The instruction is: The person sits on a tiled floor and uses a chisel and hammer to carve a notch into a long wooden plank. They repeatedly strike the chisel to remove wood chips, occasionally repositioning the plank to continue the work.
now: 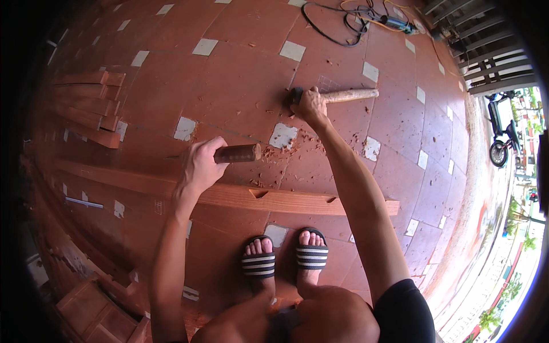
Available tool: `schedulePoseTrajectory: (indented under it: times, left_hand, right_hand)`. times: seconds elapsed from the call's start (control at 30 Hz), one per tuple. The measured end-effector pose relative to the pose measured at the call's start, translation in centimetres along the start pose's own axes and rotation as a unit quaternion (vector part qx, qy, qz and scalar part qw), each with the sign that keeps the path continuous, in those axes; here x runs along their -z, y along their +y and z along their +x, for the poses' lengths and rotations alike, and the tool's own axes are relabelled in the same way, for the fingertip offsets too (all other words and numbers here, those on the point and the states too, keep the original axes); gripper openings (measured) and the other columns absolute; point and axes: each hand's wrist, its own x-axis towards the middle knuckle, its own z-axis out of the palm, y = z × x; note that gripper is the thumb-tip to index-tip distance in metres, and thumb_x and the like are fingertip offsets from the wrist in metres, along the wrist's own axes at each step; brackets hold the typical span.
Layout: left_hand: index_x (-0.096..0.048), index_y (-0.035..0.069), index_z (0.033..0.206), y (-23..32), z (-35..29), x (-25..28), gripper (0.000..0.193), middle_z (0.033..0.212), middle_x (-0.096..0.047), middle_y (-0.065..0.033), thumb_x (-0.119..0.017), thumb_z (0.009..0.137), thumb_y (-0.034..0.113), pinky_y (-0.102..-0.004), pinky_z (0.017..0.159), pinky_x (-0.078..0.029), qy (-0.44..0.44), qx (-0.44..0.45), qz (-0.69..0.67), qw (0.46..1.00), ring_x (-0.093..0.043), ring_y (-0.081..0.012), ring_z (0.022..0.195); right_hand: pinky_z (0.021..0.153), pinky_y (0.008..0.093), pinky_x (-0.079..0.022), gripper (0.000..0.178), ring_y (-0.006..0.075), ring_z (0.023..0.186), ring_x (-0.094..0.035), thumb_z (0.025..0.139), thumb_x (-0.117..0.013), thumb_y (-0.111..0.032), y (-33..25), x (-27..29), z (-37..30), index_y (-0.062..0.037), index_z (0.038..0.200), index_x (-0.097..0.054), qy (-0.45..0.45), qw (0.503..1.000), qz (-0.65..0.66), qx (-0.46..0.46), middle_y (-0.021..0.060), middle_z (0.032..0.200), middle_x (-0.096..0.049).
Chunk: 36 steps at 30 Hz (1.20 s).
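My left hand (pixel 201 166) grips a chisel with a dark brown wooden handle (pixel 239 153), whose end sticks out to the right of my fist. My right hand (pixel 310 104) is stretched further out and holds a hammer near its dark head; the pale wooden handle (pixel 350 95) points right and lies low over the red tiled floor. A long reddish wooden beam (pixel 229 194) lies across the floor in front of my sandalled feet (pixel 285 257), with notches cut into its near face. Wood chips (pixel 289 150) are scattered between my hands.
A stack of reddish wooden boards (pixel 91 108) lies at the left. More timber pieces (pixel 97 308) sit at the lower left. Black and yellow cables (pixel 354 20) coil at the top. A parked scooter (pixel 500 134) stands beyond the floor's right edge.
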Motion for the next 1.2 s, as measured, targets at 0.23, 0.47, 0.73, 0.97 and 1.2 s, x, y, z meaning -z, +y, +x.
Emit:
schedulePoseTrajectory:
  times: [0.23, 0.47, 0.73, 0.97, 1.2]
  left_hand:
    - [-0.065, 0.005, 0.076, -1.2, -1.3, 4.9, 0.046, 0.061, -0.059, -0.001, -0.087, 0.09, 0.043, -0.0314, 0.056, -0.047, 0.063, 0.105, -0.134, 0.983, -0.057, -0.0132, 0.055]
    - [-0.057, 0.014, 0.08, 2.7, -0.3, 6.0, 0.035, 0.066, -0.057, 0.003, -0.079, 0.099, 0.034, -0.0313, 0.07, -0.051, 0.125, 0.096, -0.353, 0.922, -0.055, -0.0089, 0.062]
    - [-0.056, 0.016, 0.079, 4.8, -0.6, 5.1, 0.037, 0.066, -0.053, 0.004, -0.076, 0.101, 0.038, -0.032, 0.072, -0.051, 0.141, 0.105, -0.403, 0.898, -0.053, -0.0072, 0.063]
    - [-0.053, 0.017, 0.079, 4.8, -0.3, 5.0, 0.037, 0.064, -0.051, 0.0045, -0.075, 0.102, 0.036, -0.0314, 0.07, -0.049, 0.144, 0.112, -0.377, 0.908, -0.051, -0.0068, 0.061]
    - [-0.054, 0.018, 0.083, 5.9, 0.0, 4.1, 0.032, 0.064, -0.051, 0.0055, -0.076, 0.102, 0.03, -0.0307, 0.067, -0.048, 0.177, 0.128, -0.419, 0.882, -0.049, -0.006, 0.058]
  right_hand:
    - [0.076, 0.0347, -0.06, 0.043, 0.019, 0.087, -0.074, 0.086, -0.085, -0.031, -2.5, 18.9, -9.0, 0.0018, 0.111, -0.071, 0.025, 0.936, 0.341, 0.084, 0.0156, 0.097, -0.079]
    - [0.07, 0.0283, -0.055, 0.038, 0.0115, 0.073, -0.068, 0.105, -0.066, -0.042, 0.6, 42.7, -14.3, -0.0075, 0.122, -0.071, 0.177, 0.966, 0.154, 0.109, 0.0039, 0.095, -0.073]
    - [0.054, 0.037, -0.059, 0.03, 0.023, 0.058, -0.072, 0.098, -0.067, -0.03, -2.6, 28.3, -12.4, -0.0012, 0.089, -0.067, 0.087, 0.989, 0.106, 0.061, 0.0116, 0.072, -0.069]
    - [0.058, 0.0366, -0.058, 0.039, 0.0186, 0.062, -0.071, 0.095, -0.073, -0.021, -3.9, 30.7, -15.3, 0.002, 0.126, -0.069, 0.245, 0.947, 0.16, 0.132, 0.0135, 0.08, -0.074]
    - [0.053, 0.0347, -0.058, 0.051, 0.0185, 0.059, -0.071, 0.095, -0.073, -0.03, -4.3, 38.6, -19.7, -0.0053, 0.139, -0.066, 0.331, 0.917, 0.161, 0.151, 0.0136, 0.087, -0.077]
